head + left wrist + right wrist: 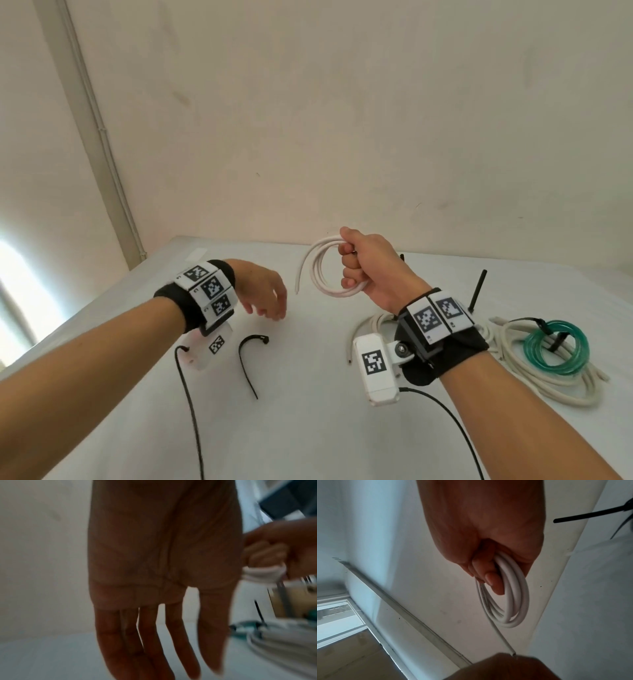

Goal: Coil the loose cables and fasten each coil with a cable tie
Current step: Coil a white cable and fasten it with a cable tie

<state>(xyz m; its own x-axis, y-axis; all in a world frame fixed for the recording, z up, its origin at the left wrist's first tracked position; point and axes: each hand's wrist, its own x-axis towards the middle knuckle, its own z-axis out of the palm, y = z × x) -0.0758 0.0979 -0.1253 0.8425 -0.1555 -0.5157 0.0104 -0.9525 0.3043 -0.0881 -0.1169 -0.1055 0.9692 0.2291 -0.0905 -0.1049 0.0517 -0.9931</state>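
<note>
With the right hand (370,270) in a closed grip on the coiled round white plastic cable (322,270), the empty, slack-fingered left hand (263,294) was best sent to the loose black plastic cable tie (251,359) just below that coil on the surface (308,428)

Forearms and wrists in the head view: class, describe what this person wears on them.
Both forearms are bare, no sleeves. Each wrist carries a black band topped with white blocks of black square-patterned markers. A white camera box with another marker hangs below each wrist, trailing a thin black cable.

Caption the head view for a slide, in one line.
Right hand grips a coiled white round cable above the white table; open left hand hovers over a black plastic cable tie.
</note>
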